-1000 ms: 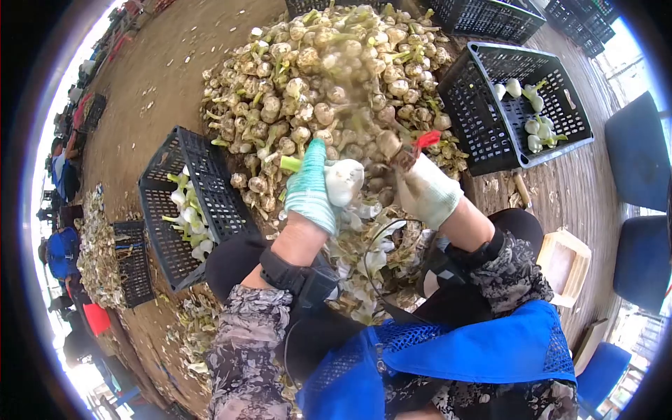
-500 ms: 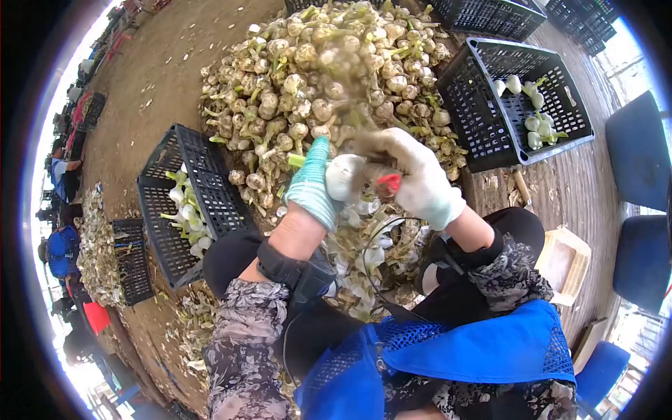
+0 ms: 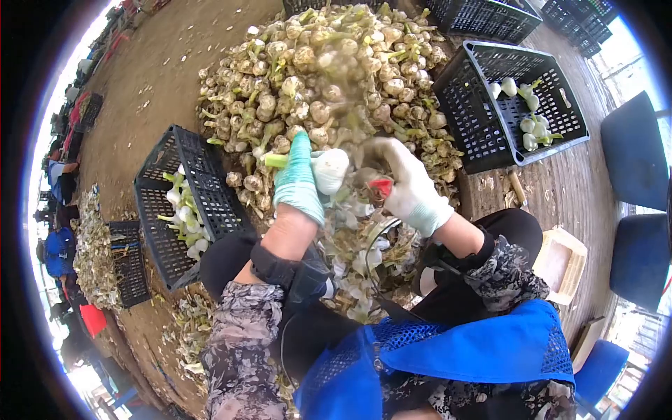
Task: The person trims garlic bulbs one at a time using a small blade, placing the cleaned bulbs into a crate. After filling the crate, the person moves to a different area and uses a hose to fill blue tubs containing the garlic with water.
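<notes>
My left hand (image 3: 299,178), in a pale green-and-white glove, is closed round a white garlic bulb (image 3: 330,171) whose green stem points left. Just to the right, my right hand (image 3: 413,185), in a white glove, grips a small tool with a red part (image 3: 381,187); its working end is blurred. A gap separates the tool from the bulb. Beyond both hands lies a big heap of unpeeled garlic (image 3: 301,77). Loose skins (image 3: 360,259) cover the ground below my hands, between my legs.
A black crate (image 3: 227,199) with trimmed garlic stands at the left, another (image 3: 469,105) at the right with several bulbs. A wooden-handled tool (image 3: 518,189) and a pale tray (image 3: 560,266) lie at the right, near blue seats (image 3: 637,150). People sit at the far left.
My left hand and the bulb have drawn left, away from the tool, and more of the bulb shows. My right hand has shifted slightly left and down.
</notes>
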`<act>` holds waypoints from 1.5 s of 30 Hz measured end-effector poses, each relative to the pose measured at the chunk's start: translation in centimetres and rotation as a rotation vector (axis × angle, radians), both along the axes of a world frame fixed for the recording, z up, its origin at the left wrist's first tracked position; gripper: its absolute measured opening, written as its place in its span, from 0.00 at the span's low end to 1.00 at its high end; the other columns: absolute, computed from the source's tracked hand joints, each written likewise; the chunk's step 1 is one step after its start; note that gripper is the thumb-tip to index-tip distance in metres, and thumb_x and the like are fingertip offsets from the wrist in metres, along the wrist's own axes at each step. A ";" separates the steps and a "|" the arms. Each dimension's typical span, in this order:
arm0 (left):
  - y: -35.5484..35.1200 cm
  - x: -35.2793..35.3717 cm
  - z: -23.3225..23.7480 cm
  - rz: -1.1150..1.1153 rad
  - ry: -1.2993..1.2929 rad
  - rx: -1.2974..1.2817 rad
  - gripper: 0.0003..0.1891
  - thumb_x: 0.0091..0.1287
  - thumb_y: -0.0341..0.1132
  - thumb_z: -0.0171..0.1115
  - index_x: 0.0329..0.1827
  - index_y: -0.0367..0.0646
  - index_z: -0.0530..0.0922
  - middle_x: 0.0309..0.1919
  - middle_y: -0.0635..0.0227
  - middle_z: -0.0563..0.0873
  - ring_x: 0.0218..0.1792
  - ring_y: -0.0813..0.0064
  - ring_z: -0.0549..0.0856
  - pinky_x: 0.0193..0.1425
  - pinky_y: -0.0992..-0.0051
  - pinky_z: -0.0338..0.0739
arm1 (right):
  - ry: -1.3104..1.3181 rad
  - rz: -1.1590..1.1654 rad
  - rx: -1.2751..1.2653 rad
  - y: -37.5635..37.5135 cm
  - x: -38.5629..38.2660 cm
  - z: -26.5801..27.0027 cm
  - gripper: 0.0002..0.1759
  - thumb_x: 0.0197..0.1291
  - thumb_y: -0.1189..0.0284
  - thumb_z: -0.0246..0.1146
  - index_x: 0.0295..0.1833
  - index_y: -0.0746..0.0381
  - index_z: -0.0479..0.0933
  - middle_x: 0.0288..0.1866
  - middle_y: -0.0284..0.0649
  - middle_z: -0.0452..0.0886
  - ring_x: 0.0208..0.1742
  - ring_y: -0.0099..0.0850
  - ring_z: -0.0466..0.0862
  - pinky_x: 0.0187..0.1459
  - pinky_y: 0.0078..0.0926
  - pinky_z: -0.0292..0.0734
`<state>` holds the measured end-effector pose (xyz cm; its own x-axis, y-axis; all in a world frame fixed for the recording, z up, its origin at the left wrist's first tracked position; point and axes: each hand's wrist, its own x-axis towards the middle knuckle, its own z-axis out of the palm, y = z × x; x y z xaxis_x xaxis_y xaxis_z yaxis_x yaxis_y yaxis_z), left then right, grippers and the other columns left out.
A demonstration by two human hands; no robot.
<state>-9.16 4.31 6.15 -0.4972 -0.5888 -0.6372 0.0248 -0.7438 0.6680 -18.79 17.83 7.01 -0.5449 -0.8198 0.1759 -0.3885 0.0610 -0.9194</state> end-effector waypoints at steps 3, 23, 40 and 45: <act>1.5 -0.9 -0.7 -0.052 -0.202 -0.103 0.20 0.58 0.52 0.62 0.33 0.41 0.76 0.33 0.63 0.81 0.26 0.72 0.81 0.29 0.74 0.79 | -0.001 0.160 -0.054 -0.4 1.4 1.2 0.27 0.50 0.66 0.66 0.54 0.66 0.69 0.47 0.47 0.76 0.47 0.36 0.78 0.52 0.30 0.71; -1.3 3.0 2.8 -0.016 0.067 -0.136 0.13 0.64 0.39 0.56 0.48 0.42 0.75 0.35 0.69 0.79 0.29 0.78 0.79 0.31 0.75 0.76 | 0.529 0.128 1.084 -6.4 -4.9 -19.9 0.25 0.51 0.65 0.62 0.56 0.55 0.71 0.54 0.44 0.75 0.55 0.45 0.73 0.54 0.35 0.71; 3.1 0.6 3.2 -0.344 0.355 -0.475 0.26 0.60 0.27 0.61 0.63 0.41 0.64 0.55 0.64 0.73 0.50 0.76 0.76 0.51 0.73 0.76 | -0.472 0.155 0.233 2.5 -2.9 3.7 0.15 0.66 0.68 0.50 0.53 0.65 0.69 0.32 0.31 0.73 0.34 0.21 0.73 0.38 0.19 0.70; 4.4 0.3 3.8 -0.447 0.236 -0.961 0.34 0.53 0.19 0.65 0.65 0.38 0.62 0.59 0.64 0.71 0.55 0.77 0.73 0.56 0.79 0.70 | -0.485 -0.076 0.050 2.1 -2.7 0.8 0.17 0.60 0.70 0.58 0.53 0.64 0.69 0.37 0.34 0.78 0.36 0.21 0.78 0.37 0.20 0.74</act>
